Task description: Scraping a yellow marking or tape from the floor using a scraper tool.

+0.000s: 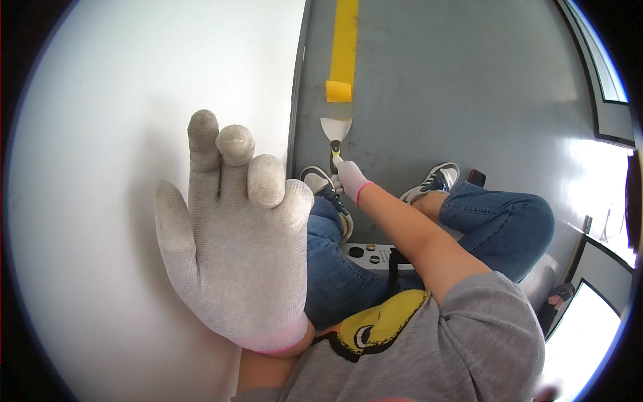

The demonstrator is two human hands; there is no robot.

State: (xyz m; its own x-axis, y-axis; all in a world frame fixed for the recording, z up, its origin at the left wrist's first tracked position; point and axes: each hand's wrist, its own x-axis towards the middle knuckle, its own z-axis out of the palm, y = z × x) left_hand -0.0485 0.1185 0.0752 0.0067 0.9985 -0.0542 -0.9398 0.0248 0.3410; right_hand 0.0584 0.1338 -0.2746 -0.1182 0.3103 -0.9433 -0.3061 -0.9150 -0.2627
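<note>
My left hand (244, 261), in a soiled white knit glove with a pink cuff, is held up close to the camera beside the white wall. Its palm shows, with the thumb apart and the fingers loosely bent; nothing is in it. Low over the grey floor, my right hand (351, 179), gloved the same way, grips the handle of a putty knife (336, 127). The wide metal blade points away from me, just short of a yellow floor tape strip (344, 43). The strip's near end (338, 92) is folded back on itself.
A white wall (154, 60) with a dark base edge runs along the left. My shoes (439, 181) and bent legs frame the work spot. A dark phone (477, 177) lies by the right shoe. Below me is a light panel with round knobs (374, 258); framed panels line the right.
</note>
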